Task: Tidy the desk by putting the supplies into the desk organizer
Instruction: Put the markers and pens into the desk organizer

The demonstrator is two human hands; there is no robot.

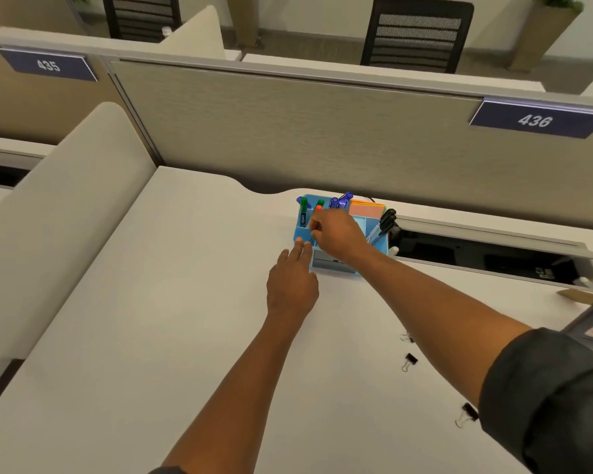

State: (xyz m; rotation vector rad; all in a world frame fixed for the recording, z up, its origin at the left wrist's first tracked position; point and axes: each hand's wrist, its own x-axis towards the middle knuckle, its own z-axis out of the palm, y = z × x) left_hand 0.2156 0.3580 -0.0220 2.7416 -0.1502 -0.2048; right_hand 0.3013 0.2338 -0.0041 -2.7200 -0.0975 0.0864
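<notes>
The blue desk organizer (336, 244) is sitting at the desk's (151, 319) far edge, markers standing inside. The right hand (336, 234) is hovering over it, fingers curled; contents unclear. The left hand (293, 285) is lying flat, fingertips touching its corner, probably steadying it, while binder clips (409, 361) are waiting nearby.

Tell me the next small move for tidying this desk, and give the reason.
Probably draw the right hand back from the blue organizer and reach for the nearest binder clip. The markers, pens and sticky notes already stand in the organizer, while three clips still lie loose on the desk. Whether the curled fingers still hold anything is unclear.
</notes>
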